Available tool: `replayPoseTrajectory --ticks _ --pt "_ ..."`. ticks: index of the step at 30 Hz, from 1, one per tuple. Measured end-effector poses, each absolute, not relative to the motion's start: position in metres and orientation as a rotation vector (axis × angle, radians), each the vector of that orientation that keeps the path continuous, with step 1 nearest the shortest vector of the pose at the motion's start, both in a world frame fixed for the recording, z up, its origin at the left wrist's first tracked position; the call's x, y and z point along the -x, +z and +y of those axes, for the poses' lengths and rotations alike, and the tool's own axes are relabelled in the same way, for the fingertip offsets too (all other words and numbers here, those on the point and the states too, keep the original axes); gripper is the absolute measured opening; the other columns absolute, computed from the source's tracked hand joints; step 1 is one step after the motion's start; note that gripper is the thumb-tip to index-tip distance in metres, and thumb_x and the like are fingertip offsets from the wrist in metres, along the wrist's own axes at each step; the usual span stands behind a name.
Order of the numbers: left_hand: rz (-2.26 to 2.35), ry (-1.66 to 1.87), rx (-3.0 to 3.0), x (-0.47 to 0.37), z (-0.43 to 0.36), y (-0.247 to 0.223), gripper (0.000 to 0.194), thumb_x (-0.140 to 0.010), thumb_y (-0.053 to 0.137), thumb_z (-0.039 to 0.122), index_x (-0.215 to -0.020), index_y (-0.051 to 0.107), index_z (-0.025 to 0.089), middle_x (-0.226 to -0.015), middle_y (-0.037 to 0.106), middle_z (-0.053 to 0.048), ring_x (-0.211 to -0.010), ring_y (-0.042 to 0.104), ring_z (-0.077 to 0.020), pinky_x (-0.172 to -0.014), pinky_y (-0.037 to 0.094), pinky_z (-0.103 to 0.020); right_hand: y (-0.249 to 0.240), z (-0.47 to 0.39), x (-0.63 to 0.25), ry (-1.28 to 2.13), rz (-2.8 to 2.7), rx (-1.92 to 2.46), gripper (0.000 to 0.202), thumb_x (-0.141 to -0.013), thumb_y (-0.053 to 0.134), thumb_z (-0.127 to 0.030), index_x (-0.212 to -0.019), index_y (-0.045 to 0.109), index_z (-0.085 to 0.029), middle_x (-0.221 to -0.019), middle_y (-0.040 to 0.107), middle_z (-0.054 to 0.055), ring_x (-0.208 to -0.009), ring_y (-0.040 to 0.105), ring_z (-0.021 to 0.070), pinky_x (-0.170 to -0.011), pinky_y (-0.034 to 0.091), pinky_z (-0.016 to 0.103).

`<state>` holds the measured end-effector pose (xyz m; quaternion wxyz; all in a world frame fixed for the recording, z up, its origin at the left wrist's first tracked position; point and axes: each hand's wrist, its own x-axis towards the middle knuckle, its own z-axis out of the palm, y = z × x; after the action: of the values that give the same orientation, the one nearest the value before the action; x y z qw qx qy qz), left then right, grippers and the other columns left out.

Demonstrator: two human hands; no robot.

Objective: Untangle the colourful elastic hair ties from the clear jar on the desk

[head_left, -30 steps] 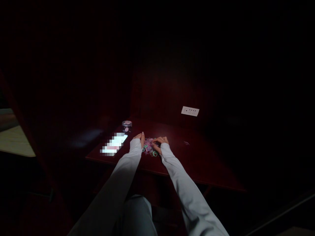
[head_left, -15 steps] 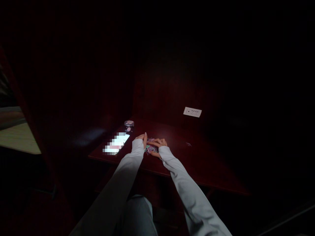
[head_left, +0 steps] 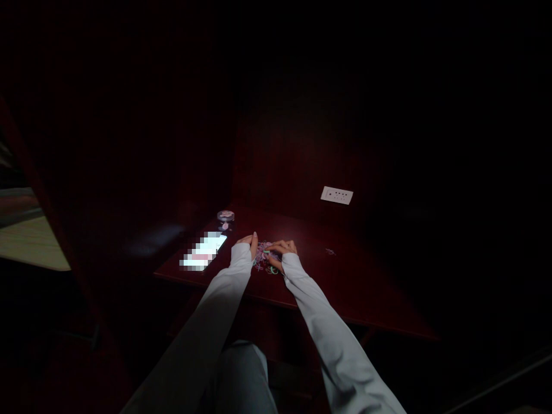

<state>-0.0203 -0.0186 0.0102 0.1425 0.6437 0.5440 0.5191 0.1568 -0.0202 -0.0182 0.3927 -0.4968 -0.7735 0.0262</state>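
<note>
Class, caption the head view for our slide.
Left hand and right hand at a pile of colourful bands on a dark table.

On the table, a pile of bands lies between the left hand and right hand. A phone lies left of the left hand, a round container farther back on that side. Loose bits lie right of the right hand; behind them, a wall socket.

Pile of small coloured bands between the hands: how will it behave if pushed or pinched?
Likely light and floppy: the bands look like thin loops. A push would probably spread them, since they lie loose on the table. Pinching one may drag neighbours, as they overlap.
</note>
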Motion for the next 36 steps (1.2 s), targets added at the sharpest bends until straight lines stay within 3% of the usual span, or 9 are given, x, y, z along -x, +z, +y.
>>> replayPoseTrajectory --ticks 26,36 --pt "1.577 1.419 -1.839 0.019 -0.024 0.016 0.051 -0.104 0.034 0.032 -0.054 0.04 0.023 -0.06 0.055 -0.002 -0.065 0.054 -0.017 -0.07 0.041 -0.029 -0.007 -0.026 -0.165 0.073 -1.778 1.528 0.02 -0.094 0.07 -0.041 -0.097 0.085 -0.029 -0.104 0.077 0.006 -0.107 0.054 0.0269 -0.094 0.036 0.037" --pt "1.646 1.455 -1.768 0.024 -0.01 0.008 0.047 -0.105 0.042 0.034 -0.062 0.056 0.023 -0.073 0.065 -0.003 -0.083 0.064 -0.0192 -0.084 0.049 -0.029 -0.006 -0.027 -0.164 0.062 -1.729 1.535 0.024 -0.097 0.061 -0.035 -0.094 0.084 -0.027 -0.101 0.077 0.006 -0.104 0.053 0.0258 -0.093 0.035 0.036"
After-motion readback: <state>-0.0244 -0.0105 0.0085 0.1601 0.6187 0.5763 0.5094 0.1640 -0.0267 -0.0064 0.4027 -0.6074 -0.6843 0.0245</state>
